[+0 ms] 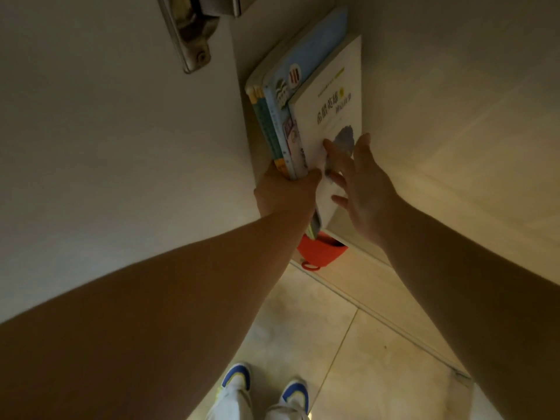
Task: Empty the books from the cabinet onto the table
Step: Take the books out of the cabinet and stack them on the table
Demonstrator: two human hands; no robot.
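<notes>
Gripping the near end of the books (291,116), our left hand (285,192) is closing around the lower spines of the stack, thumb wrapped over its edge. Our right hand (360,189) is lying spread and flat against the white book (330,110), holding nothing, only steadying that cover. The stack is standing on edge inside the cabinet (454,86), pressed against its left wall, with the white book leaning outermost.

We are judging this to be the pulling-out step: the books are gathered but not yet clear of the shelf. Next we are needing to squeeze the stack between both palms, so no middle volume slips, and draw it straight toward us.

Room is opening to the right inside the cabinet, so the stack may topple that way if the right hand lets go. On the left, the door (106,131) and its hinge (191,34) are hemming us in. Below, a red object (321,251) is jutting from the lower shelf. No table is showing.
</notes>
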